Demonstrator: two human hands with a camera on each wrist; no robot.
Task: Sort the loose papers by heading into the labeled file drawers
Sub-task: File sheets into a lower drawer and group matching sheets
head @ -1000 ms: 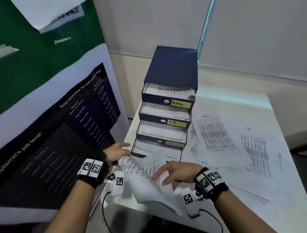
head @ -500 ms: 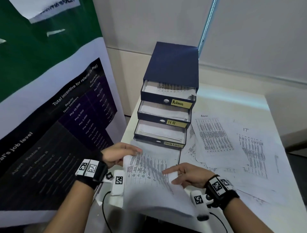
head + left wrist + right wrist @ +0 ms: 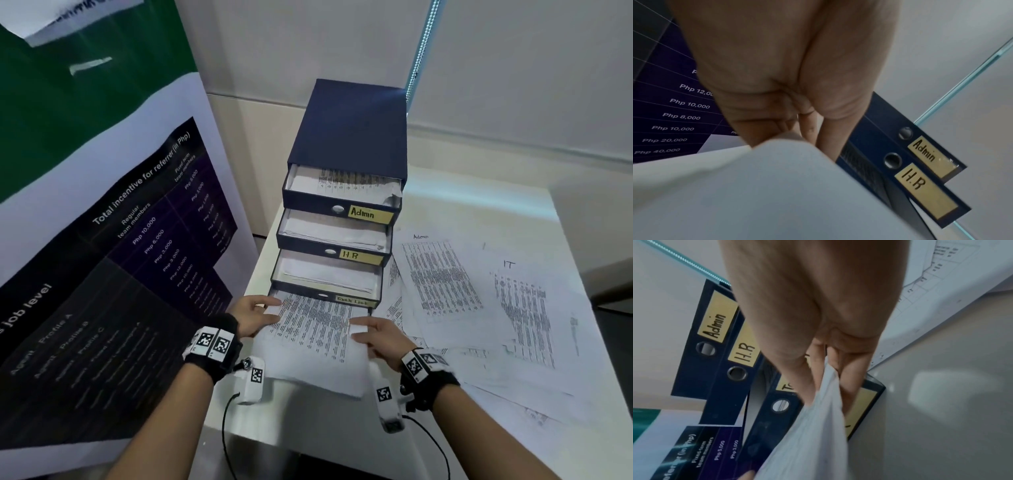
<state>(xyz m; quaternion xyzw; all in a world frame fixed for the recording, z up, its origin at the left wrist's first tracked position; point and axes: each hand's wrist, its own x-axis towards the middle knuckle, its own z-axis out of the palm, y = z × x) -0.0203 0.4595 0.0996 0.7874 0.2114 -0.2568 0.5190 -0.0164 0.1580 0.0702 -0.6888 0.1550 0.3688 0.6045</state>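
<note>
A dark blue drawer box [image 3: 352,130] stands at the table's back left with several drawers pulled out, labelled Admin [image 3: 370,214], H.R [image 3: 356,256] and Task List [image 3: 352,301]. A printed sheet [image 3: 315,329] lies flat over the lowest drawer, under the Task List drawer front. My left hand [image 3: 255,313] pinches the sheet's left edge, and my right hand [image 3: 376,337] pinches its right edge. In the left wrist view the fingers [image 3: 813,129] curl onto the white paper [image 3: 777,186]. In the right wrist view the paper [image 3: 818,418] runs between thumb and fingers.
Loose printed sheets headed Admin [image 3: 442,274] and IT [image 3: 520,301] are spread over the white table [image 3: 479,202] to the right of the box. A large poster board [image 3: 102,240] stands close on the left. The table's front edge is just below my hands.
The sheet was curled and folded over in front of the box; now it is spread flat and has moved forward over the lowest drawer, with both hands at its side edges.
</note>
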